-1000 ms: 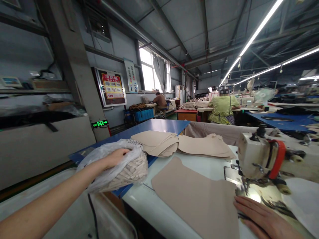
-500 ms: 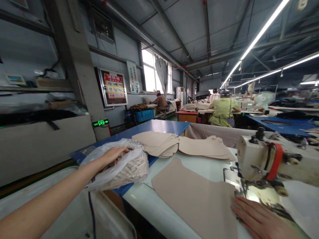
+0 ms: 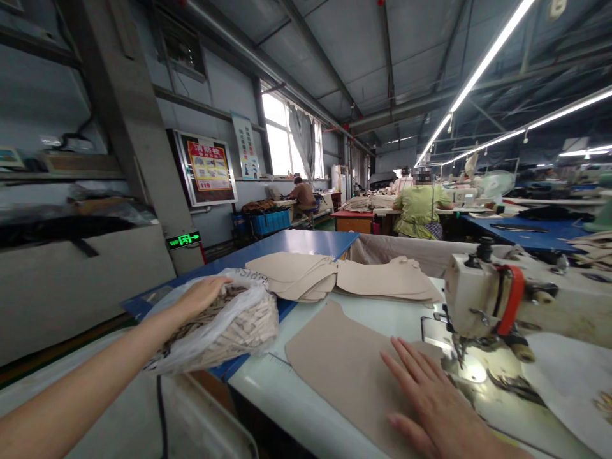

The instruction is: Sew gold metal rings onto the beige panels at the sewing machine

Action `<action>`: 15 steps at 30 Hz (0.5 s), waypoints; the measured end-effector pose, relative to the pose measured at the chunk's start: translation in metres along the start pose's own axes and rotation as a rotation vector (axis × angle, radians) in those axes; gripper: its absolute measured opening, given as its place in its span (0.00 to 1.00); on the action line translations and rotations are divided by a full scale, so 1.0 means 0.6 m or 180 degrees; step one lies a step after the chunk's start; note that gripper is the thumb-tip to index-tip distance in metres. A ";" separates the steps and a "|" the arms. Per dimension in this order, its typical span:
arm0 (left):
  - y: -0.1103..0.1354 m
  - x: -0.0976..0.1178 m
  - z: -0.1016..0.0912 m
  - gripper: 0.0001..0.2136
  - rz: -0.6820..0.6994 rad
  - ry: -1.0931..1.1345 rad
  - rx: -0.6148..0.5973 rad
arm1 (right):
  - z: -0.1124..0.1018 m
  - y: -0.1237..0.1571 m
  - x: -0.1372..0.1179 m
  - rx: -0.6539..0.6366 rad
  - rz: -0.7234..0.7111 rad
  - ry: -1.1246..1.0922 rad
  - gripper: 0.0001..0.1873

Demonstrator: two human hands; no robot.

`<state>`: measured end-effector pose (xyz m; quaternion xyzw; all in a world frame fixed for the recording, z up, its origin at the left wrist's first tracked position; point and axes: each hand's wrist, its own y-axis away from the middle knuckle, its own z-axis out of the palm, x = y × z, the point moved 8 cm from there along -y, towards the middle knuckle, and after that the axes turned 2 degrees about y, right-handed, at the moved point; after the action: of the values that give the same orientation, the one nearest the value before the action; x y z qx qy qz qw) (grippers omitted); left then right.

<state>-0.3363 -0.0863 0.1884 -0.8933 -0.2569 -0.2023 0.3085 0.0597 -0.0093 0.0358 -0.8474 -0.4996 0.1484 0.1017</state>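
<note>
My left hand [image 3: 206, 296] is at the mouth of a clear plastic bag [image 3: 210, 341] stuffed with pale fabric strips [image 3: 248, 325]. Its fingertips dip toward the strips and are mostly hidden, so I cannot make out a grip. My right hand [image 3: 423, 392] lies flat with fingers spread on a beige cut piece [image 3: 335, 363] of sheet material on the pale table. Beside that hand, to the right, stands a sewing machine [image 3: 471, 296] with its lamp lighting the needle area.
Two stacks of beige cut pieces, a left stack [image 3: 296, 274] and a right stack [image 3: 382, 280], lie behind. A blue table [image 3: 306, 241] extends beyond the bag. Below it at the left is a pale bin [image 3: 210, 408]. Farther off, a person in green [image 3: 421, 207] sits at a table.
My right hand has moved left from beside the machine's needle area onto the beige piece, fingers spreading. My left hand has shifted slightly left at the bag. The view has turned a little right.
</note>
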 end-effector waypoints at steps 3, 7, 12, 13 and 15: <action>0.002 0.029 -0.006 0.15 -0.0129 -0.0261 0.0121 | 0.029 -0.001 -0.007 -0.0912 0.0267 -0.0505 0.40; 0.017 0.090 0.033 0.18 -0.0064 -0.0182 0.0214 | 0.016 0.003 -0.012 -0.1141 0.0184 -0.0838 0.44; 0.071 0.182 0.180 0.18 0.0437 0.1247 -0.0741 | 0.006 0.024 -0.008 -0.1166 0.0086 -0.0970 0.46; 0.085 0.198 0.210 0.20 0.0476 0.1474 -0.0998 | 0.002 0.029 -0.008 -0.1116 0.0099 -0.0988 0.46; 0.112 0.225 0.262 0.24 0.0451 0.1786 -0.1434 | -0.006 0.036 -0.010 -0.1025 0.0135 -0.1044 0.45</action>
<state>-0.1590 0.0163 0.1141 -0.8641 -0.0487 -0.4691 0.1757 0.0757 -0.0248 0.0330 -0.8276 -0.5087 0.2046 -0.1204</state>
